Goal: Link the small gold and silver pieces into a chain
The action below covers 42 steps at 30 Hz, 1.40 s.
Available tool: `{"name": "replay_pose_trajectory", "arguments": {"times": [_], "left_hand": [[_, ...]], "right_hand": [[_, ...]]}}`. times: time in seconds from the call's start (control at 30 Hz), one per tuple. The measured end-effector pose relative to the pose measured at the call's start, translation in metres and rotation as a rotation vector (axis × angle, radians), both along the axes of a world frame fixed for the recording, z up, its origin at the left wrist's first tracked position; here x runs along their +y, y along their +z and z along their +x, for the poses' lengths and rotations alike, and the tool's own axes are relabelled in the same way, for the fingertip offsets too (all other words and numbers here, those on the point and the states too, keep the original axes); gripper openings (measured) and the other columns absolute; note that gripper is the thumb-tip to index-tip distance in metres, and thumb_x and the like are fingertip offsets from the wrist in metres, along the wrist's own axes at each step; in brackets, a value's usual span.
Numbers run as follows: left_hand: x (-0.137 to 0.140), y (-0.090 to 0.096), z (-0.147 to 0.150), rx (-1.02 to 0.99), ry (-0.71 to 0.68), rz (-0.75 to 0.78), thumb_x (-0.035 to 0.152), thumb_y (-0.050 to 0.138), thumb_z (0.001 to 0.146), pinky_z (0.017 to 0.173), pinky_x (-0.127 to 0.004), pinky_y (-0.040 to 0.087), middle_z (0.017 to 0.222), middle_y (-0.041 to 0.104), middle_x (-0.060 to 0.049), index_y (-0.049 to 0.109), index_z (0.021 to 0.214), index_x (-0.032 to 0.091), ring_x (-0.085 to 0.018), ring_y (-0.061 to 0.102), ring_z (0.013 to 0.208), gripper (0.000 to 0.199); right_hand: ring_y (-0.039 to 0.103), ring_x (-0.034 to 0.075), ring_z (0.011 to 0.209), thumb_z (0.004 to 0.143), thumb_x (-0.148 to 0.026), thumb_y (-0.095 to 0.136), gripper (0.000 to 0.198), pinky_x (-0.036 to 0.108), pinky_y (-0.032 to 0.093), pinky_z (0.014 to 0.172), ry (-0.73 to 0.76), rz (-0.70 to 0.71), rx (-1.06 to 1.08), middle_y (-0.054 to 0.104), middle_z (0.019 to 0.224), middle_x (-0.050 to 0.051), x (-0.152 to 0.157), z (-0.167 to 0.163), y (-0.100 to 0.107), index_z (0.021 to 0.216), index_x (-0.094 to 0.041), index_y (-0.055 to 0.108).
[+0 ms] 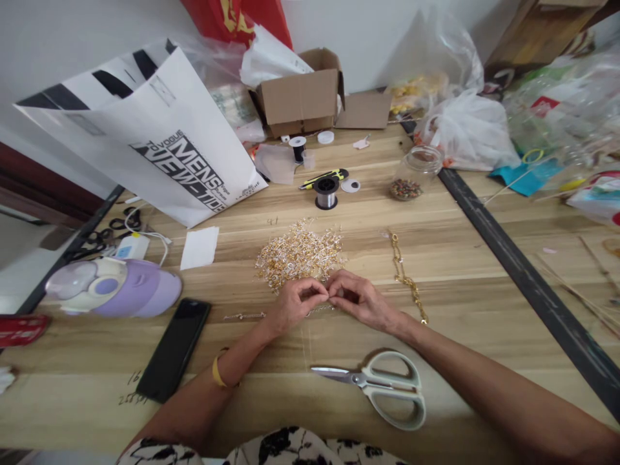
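My left hand [298, 303] and my right hand [356, 298] meet at the fingertips over the table, each in a pinch. What sits between the fingers is too small to make out. Just beyond them spreads a pile of small gold and silver jewelry pieces [298, 253]. A thin silver chain [245, 316] lies on the wood to the left of my left hand, and a stretch of chain shows beneath both hands. Right of my right hand rests a gold chain [407, 279]. Closer to me are scissors [372, 381] with pale handles, their blades pointing left.
At left lie a black phone [174, 349], a purple bottle [121, 287] and white paper [199, 248]. Behind the pile stand a wire spool [326, 192], a bead jar [409, 177], a cardboard box [300, 100] and a large white bag [145, 142]. Plastic bags [469, 126] crowd the back right.
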<state>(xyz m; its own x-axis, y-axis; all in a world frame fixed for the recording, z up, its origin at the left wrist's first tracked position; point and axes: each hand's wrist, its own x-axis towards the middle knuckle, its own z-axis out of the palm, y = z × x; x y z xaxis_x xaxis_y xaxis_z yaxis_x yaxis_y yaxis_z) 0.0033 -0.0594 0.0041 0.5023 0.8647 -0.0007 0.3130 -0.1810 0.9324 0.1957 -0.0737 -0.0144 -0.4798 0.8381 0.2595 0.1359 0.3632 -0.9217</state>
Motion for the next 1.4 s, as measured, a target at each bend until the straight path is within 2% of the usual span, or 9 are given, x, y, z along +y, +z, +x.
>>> {"name": "replay_pose_trajectory", "arguments": {"times": [0.2, 0.63, 1.0, 1.4], "left_hand": [[-0.0001, 0.0001, -0.0003, -0.030, 0.018, -0.035, 0.021, 0.062, 0.079, 0.066, -0.021, 0.045, 0.073, 0.065, -0.003, 0.064, 0.076, 0.012, -0.012, 0.058, 0.069, 0.009], [-0.0044, -0.0001, 0.0036, 0.032, 0.032, 0.112, 0.019, 0.060, 0.081, 0.068, -0.021, 0.045, 0.074, 0.066, -0.002, 0.063, 0.077, 0.014, -0.012, 0.059, 0.070, 0.007], [-0.0055, 0.0023, 0.0035, 0.063, 0.021, 0.122, 0.018, 0.060, 0.082, 0.068, -0.022, 0.045, 0.074, 0.066, -0.002, 0.063, 0.077, 0.014, -0.013, 0.060, 0.070, 0.007], [-0.0078, 0.0017, 0.0060, 0.088, 0.003, 0.211, 0.020, 0.059, 0.083, 0.068, -0.023, 0.044, 0.075, 0.066, -0.002, 0.062, 0.078, 0.015, -0.013, 0.060, 0.070, 0.008]], "right_hand": [[0.054, 0.016, 0.081, 0.087, -0.019, 0.056, 0.004, 0.027, 0.043, 0.066, -0.009, -0.001, -0.002, 0.057, 0.089, 0.007, -0.0006, -0.0004, -0.0002, 0.085, -0.017, 0.059], [0.050, 0.013, 0.070, 0.086, -0.026, 0.060, 0.010, 0.023, 0.038, 0.056, -0.011, -0.031, 0.018, 0.056, 0.086, 0.006, -0.0006, -0.0010, 0.0011, 0.083, -0.016, 0.060], [0.052, 0.014, 0.075, 0.086, -0.021, 0.058, 0.006, 0.025, 0.040, 0.061, -0.015, -0.019, 0.004, 0.056, 0.086, 0.005, 0.0001, -0.0006, 0.0011, 0.082, -0.016, 0.058], [0.048, 0.011, 0.065, 0.085, -0.020, 0.059, 0.006, 0.022, 0.036, 0.053, -0.030, -0.016, -0.001, 0.055, 0.083, 0.004, -0.0007, -0.0014, 0.0012, 0.080, -0.016, 0.057]]}}
